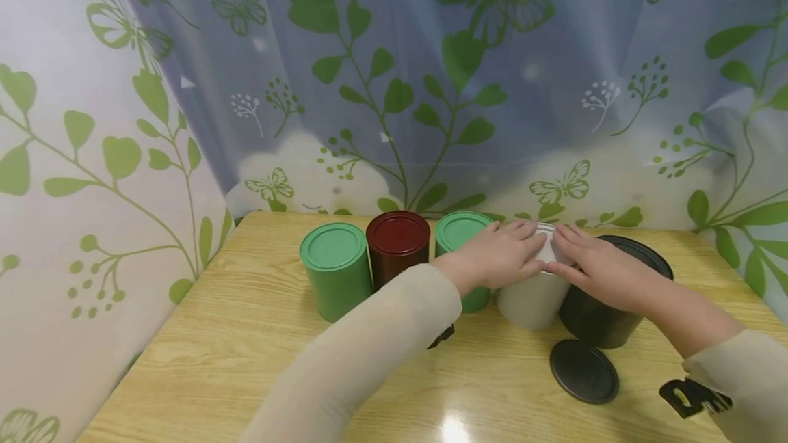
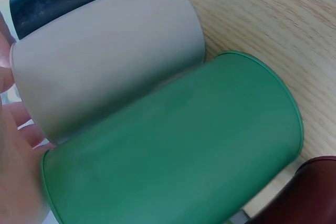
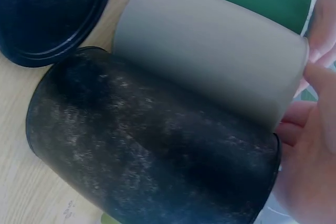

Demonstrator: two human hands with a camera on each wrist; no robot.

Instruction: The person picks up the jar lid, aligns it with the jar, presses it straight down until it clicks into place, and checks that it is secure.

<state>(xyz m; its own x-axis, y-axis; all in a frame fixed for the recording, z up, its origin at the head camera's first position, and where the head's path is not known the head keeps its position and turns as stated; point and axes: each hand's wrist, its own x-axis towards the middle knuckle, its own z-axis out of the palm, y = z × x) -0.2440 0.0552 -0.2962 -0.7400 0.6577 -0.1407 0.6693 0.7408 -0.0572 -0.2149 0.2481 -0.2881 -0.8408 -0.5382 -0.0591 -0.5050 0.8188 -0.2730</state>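
Observation:
A white can [image 1: 529,306] stands upright on the table, its pale lid [image 1: 545,251] partly covered by both hands. My left hand [image 1: 501,253] rests on the left side of that lid with fairly straight fingers. From the other side my right hand [image 1: 606,269] lies flat on it, the two hands' fingertips close together. In the left wrist view a green can [image 2: 173,145] stands beside the white one, under the left hand. A black can [image 3: 152,135] is beside the white can, below the right hand; that hand hides part of its top.
A loose black lid [image 1: 583,371] lies flat on the table in front of the black can. To the left stand a dark red can [image 1: 399,234] and another green can [image 1: 337,286], both lidded. A patterned curtain [image 1: 394,122] hangs behind the wooden table [image 1: 203,361].

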